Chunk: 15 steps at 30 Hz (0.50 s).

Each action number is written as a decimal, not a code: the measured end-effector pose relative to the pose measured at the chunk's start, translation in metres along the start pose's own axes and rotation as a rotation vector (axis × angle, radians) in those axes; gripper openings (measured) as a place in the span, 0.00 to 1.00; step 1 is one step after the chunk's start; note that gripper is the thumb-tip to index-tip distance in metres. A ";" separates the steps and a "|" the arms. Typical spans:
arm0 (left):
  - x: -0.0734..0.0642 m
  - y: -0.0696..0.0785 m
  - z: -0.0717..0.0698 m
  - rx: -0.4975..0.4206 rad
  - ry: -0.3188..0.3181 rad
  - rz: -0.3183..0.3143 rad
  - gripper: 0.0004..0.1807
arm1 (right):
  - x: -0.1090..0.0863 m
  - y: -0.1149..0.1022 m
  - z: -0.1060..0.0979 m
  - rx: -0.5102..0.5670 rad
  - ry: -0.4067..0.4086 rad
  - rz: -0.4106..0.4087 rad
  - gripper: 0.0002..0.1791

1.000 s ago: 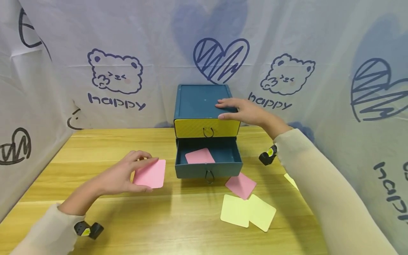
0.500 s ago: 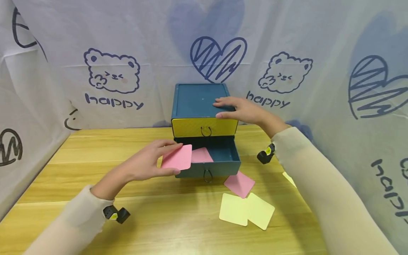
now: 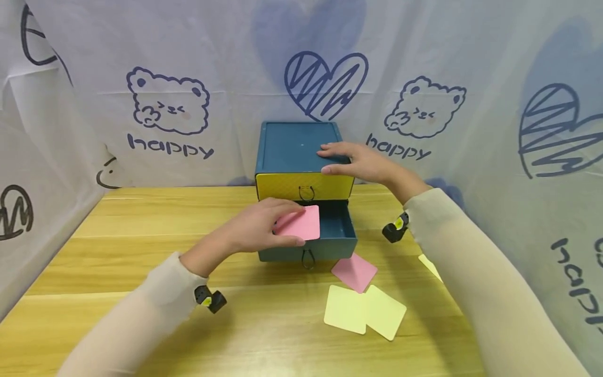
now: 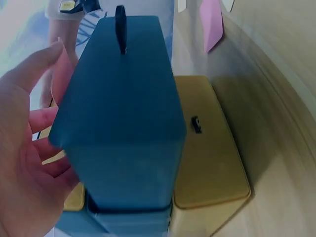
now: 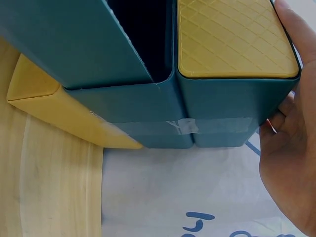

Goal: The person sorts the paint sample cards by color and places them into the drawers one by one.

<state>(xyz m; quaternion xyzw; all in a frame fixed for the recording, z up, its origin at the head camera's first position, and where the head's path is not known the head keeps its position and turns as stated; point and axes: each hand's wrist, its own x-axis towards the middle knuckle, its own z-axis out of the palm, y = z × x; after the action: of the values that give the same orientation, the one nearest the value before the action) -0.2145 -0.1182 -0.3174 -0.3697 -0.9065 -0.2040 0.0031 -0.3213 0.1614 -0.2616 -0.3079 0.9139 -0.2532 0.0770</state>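
In the head view, my left hand (image 3: 259,225) pinches a pink square card (image 3: 306,222) by its edges, thumb in front and fingers behind. The card is above the pulled-out blue drawer (image 3: 311,250) of a small chest (image 3: 294,149). In the left wrist view, the drawer front (image 4: 121,94) stands close beside my left hand (image 4: 29,148), with the pink card (image 4: 61,74) seen nearly edge-on. My right hand (image 3: 365,162) rests on the chest's top at its right front edge, above the yellow upper drawer (image 3: 282,186). The pink card inside the drawer is hidden now.
Another pink card (image 3: 355,272) lies on the wooden table (image 3: 155,214) before the drawer, near two yellow cards (image 3: 345,309). A further yellow card (image 3: 430,266) is partly covered by my right sleeve. A yellow lower drawer (image 4: 210,143) shows beneath the blue one. Printed cloth (image 3: 235,63) stands behind.
My left hand has carried the pink card rightward and slightly up, from beside the chest to over the pulled-out drawer. My right hand has stayed on the chest.
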 end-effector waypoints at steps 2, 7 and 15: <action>0.005 0.004 0.003 0.011 -0.005 0.004 0.39 | 0.000 -0.001 -0.001 0.001 -0.001 0.009 0.37; 0.013 0.009 0.011 0.015 0.000 -0.010 0.38 | 0.000 -0.001 -0.001 0.009 0.002 0.006 0.37; 0.021 0.013 0.019 0.035 0.011 0.004 0.35 | 0.000 0.001 0.002 0.008 0.009 -0.012 0.36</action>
<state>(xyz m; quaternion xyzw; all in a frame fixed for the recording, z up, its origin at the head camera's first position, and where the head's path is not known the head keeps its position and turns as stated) -0.2182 -0.0892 -0.3270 -0.3703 -0.9091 -0.1903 0.0151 -0.3217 0.1613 -0.2637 -0.3119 0.9113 -0.2588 0.0727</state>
